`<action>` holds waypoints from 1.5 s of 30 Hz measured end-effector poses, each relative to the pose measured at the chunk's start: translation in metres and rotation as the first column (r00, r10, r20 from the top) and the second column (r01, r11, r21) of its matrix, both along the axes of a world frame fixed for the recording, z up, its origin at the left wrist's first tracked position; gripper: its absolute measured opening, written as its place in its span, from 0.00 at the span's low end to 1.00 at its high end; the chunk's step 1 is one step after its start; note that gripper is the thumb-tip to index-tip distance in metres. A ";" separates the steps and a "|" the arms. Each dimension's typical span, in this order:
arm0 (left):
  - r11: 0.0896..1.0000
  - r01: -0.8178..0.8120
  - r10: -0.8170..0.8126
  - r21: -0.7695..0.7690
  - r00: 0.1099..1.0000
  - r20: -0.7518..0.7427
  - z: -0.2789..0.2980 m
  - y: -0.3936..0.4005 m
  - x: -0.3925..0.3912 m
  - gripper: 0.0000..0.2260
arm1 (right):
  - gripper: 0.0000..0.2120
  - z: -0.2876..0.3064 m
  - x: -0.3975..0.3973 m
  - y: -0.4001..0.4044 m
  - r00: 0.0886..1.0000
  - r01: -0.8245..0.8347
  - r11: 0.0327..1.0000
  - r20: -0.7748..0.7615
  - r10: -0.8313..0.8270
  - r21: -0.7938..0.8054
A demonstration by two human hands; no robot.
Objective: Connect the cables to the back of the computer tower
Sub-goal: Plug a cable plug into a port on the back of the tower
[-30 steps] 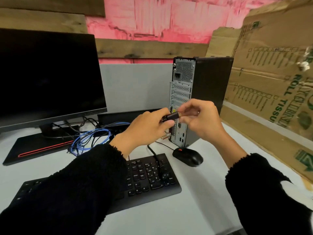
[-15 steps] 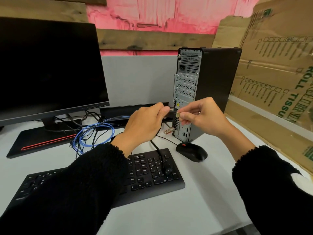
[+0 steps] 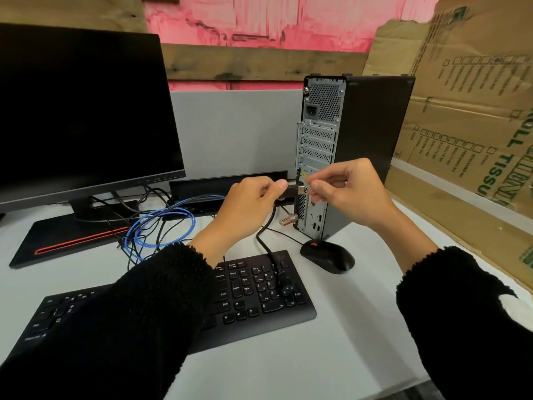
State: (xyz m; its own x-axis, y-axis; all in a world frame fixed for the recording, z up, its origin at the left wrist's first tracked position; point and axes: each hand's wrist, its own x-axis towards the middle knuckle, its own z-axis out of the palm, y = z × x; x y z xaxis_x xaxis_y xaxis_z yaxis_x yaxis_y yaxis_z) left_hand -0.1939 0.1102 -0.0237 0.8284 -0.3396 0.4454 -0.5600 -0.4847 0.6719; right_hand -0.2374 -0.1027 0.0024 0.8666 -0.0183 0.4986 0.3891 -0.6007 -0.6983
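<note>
A white table [image 3: 360, 327] holds a black keyboard [image 3: 253, 298], a black mouse [image 3: 327, 256], the computer tower [image 3: 354, 145] (standing up), a monitor [image 3: 80, 111] and a pile of blue and black cables [image 3: 161, 223]

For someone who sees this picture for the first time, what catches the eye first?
First, the left hand holding a black plug at the tower back, mid-frame, with the right hand close beside its tip. Next, the dark monitor at left and the blue cable coiled beneath it.
</note>
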 end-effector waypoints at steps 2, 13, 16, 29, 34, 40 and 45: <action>0.999 0.016 -0.019 -0.041 0.997 -0.080 -0.003 0.001 0.002 0.11 | 0.05 0.005 0.000 0.000 0.993 0.070 0.995 0.105 -0.061 -0.078; 0.989 0.015 -0.060 -0.148 0.951 -0.303 -0.044 -0.019 0.021 0.16 | 0.08 0.054 0.030 0.003 0.804 0.370 0.879 0.577 -0.142 -0.300; 0.998 0.024 -0.046 -0.064 0.932 -0.360 -0.050 -0.033 0.025 0.16 | 0.14 0.077 0.040 -0.003 0.725 0.475 0.842 0.656 -0.210 -0.256; 0.994 -0.065 0.087 0.084 0.952 -0.292 -0.068 -0.060 0.033 0.12 | 0.25 0.101 0.086 -0.022 0.862 0.393 0.898 0.421 -0.284 -0.200; 0.991 -0.103 0.124 0.090 0.955 -0.270 -0.071 -0.062 0.028 0.14 | 0.25 0.101 0.084 -0.019 0.859 0.383 0.907 0.429 -0.279 -0.176; 0.992 -0.127 0.125 0.010 0.949 -0.290 -0.072 -0.061 0.024 0.13 | 0.23 0.102 0.082 -0.018 0.859 0.385 0.912 0.416 -0.297 -0.143; 0.990 -0.124 0.138 0.069 0.956 -0.259 -0.071 -0.064 0.024 0.12 | 0.24 0.103 0.081 -0.016 0.866 0.378 0.918 0.396 -0.305 -0.118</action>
